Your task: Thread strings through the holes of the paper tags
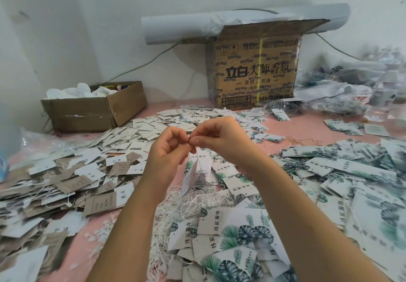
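Table [307, 125] heaped with tags [351, 182], front to back.
Tags lie heaped left and right, strings [175, 215] between them in front; a low box [94, 112] back left, a tall box [254, 70] back centre, a paper roll [175, 28] across its top, bags [351, 88] to its right.

**Card, twine, cardboard, film**

The leaf-printed tags [237, 235] are matt white card; the brown tags [74, 182] look like rough kraft paper. The strings [167, 222] are thin white twine. The large box [254, 70] and small box [127, 103] are dull cardboard, the small one banded with glossy tape [83, 114]. The crinkled plastic bags [342, 83] shine. The pink cloth [303, 125] is matt.
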A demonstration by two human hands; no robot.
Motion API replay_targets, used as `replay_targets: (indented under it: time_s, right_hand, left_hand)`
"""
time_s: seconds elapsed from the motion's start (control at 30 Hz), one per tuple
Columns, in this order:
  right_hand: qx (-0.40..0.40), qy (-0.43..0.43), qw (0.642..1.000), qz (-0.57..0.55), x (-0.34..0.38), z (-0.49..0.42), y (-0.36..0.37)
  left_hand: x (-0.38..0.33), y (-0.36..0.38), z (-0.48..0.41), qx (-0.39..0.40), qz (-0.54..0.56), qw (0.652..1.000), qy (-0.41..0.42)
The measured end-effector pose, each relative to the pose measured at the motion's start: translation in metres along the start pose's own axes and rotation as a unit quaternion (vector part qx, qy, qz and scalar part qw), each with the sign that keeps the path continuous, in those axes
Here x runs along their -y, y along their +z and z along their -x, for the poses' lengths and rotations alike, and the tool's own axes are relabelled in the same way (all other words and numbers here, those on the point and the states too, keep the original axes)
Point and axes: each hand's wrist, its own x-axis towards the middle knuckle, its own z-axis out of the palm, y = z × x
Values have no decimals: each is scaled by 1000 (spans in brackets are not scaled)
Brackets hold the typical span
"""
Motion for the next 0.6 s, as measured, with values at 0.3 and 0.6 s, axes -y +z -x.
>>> replay_targets:
  time_s: [0.3,0.6]
  right_hand:
    - [-19,12,999,35,-3,0,1]
    - [-4,-9,998,67,-1,0,-1]
  left_hand:
    - [0,-2,0,-46,-13,999,16]
    - [-1,1,2,-35,-32,999,-2]
